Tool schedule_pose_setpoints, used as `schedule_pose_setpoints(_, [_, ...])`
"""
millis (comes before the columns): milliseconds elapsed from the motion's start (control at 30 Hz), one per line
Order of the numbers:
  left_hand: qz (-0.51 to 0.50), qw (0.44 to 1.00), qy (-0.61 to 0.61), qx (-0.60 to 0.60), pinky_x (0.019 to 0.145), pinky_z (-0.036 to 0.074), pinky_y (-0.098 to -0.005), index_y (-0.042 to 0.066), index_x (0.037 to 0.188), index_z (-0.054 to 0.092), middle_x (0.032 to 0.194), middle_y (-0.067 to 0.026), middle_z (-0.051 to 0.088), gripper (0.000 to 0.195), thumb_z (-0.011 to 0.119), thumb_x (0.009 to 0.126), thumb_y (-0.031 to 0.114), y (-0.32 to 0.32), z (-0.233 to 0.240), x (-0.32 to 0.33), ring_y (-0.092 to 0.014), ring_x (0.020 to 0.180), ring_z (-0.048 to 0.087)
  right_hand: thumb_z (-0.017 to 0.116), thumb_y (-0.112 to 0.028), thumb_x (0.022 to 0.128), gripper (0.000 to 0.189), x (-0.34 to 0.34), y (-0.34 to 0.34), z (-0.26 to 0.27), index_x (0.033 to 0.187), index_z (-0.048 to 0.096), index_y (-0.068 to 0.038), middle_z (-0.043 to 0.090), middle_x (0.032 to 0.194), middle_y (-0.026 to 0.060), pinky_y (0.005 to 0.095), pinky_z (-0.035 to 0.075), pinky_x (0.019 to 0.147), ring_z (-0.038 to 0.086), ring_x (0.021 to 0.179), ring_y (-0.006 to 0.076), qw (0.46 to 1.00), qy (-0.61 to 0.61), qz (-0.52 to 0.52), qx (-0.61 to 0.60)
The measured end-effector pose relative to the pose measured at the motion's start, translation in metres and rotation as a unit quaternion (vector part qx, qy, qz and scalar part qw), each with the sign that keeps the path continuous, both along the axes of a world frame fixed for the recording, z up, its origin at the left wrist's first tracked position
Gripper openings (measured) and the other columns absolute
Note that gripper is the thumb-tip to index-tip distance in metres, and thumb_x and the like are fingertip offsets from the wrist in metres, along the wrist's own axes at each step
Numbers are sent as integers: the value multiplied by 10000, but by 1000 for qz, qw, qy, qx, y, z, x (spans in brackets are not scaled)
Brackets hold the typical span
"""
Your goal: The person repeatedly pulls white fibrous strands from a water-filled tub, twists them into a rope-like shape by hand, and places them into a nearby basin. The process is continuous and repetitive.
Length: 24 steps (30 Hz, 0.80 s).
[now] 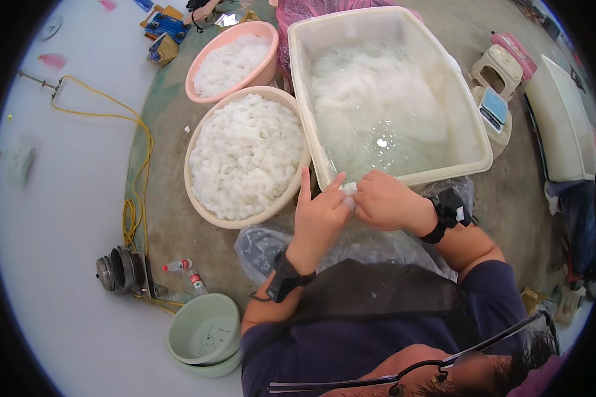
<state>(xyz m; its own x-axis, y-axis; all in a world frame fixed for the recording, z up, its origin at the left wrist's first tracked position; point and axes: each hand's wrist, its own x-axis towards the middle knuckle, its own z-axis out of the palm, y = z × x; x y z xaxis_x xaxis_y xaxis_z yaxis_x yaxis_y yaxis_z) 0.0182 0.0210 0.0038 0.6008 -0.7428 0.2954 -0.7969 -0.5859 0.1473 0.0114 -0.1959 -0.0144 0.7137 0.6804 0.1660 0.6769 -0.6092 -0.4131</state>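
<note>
My left hand and my right hand meet at the near rim of a large white plastic tub. Pinched between them is a small white fibre clump, mostly hidden by the fingers. One finger of the left hand points away from the clump. Water fills the tub, and a mass of white fibre floats in it. To the left stands a round cream basin heaped with white fluffy lumps. Behind that, a pink basin holds more of them.
Clear plastic sheeting lies across my lap. Stacked green basins, plastic bottles and a yellow cord are at left. A digital scale, a stool and another white tub stand at right.
</note>
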Motion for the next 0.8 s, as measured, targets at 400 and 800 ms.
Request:
schedule_pose_setpoints(400, [31,698,453,-554,1073,510,-460,49,1202,468,1443,-345,520,151,408,1124,163,-18,12,-18,-407,1289,596,661,-237,886,245,-6,-7,-14,981,556,-38,582,870,137,417,482,742,615,827,310,923,276,-31,268])
schedule_pose_setpoints(800, [110,875,301,-362,952,381,-434,115,1251,626,1435,-250,521,280,599,1025,279,23,-2,14,-307,1158,452,488,-218,943,296,-19,2,32,771,458,20,430,671,114,392,393,607,433,625,225,855,279,65,433])
